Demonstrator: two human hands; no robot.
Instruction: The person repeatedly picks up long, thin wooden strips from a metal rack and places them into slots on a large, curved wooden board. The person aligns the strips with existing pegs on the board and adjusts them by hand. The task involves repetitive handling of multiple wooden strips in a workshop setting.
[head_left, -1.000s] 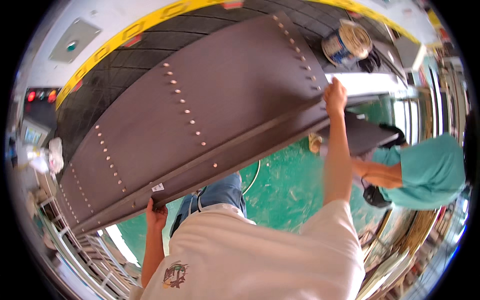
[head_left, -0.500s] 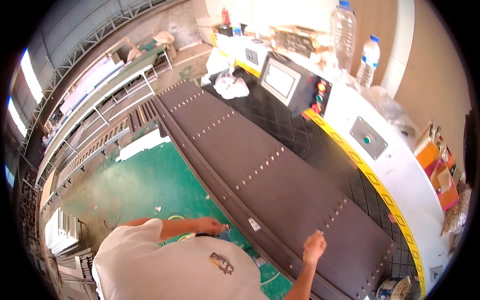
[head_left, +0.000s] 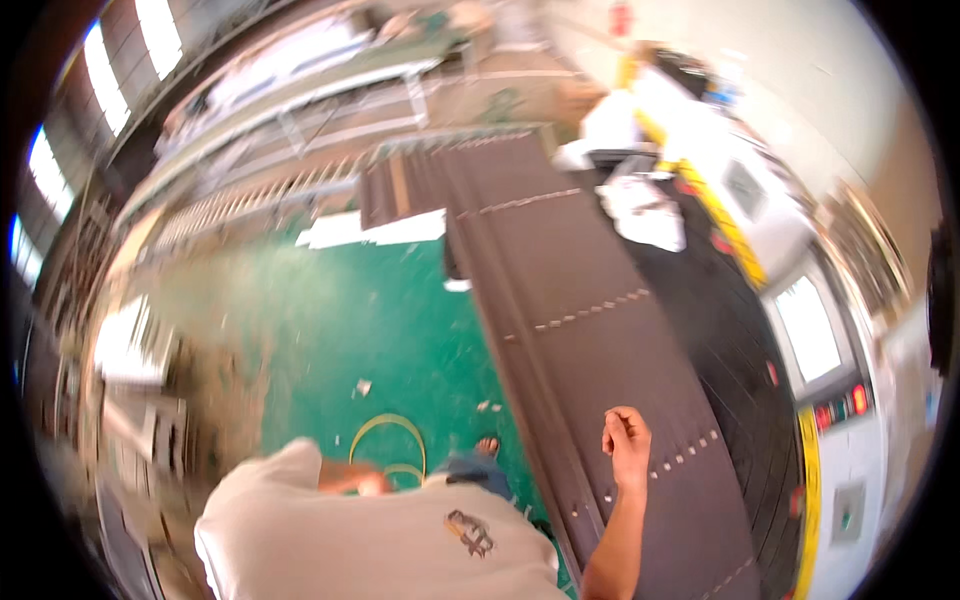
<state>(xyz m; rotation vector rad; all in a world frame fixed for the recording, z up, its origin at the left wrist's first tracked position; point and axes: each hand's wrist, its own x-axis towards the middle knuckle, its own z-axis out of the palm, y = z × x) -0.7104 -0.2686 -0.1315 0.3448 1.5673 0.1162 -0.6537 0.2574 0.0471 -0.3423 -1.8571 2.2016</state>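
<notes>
A long dark-brown panel [head_left: 590,366] stretches away in front of me, crossed by rows of small pale pegs [head_left: 685,452]. Narrow brown strips [head_left: 510,350] run along its left side. Over the near part of the panel, beside one peg row, is my right hand [head_left: 628,440] with its fingers curled closed; anything inside them is hidden. Low by my waist, against the pale shirt, my left hand [head_left: 372,483] is blurred and partly covered, so its fingers cannot be made out. A yellow hose loop [head_left: 390,420] lies on the floor just beyond it.
To the right stands a white machine with a yellow-striped edge [head_left: 810,500], a control screen [head_left: 808,330] and a black bed [head_left: 730,370]. White plastic [head_left: 645,210] lies on that bed. Stacked pale boards [head_left: 135,345] stand left on the green floor [head_left: 400,320]; a roller conveyor [head_left: 220,215] is behind.
The view has swung to the right along the panel, toward its far end. My left hand has drawn back toward my body; my right hand stays closed over the panel.
</notes>
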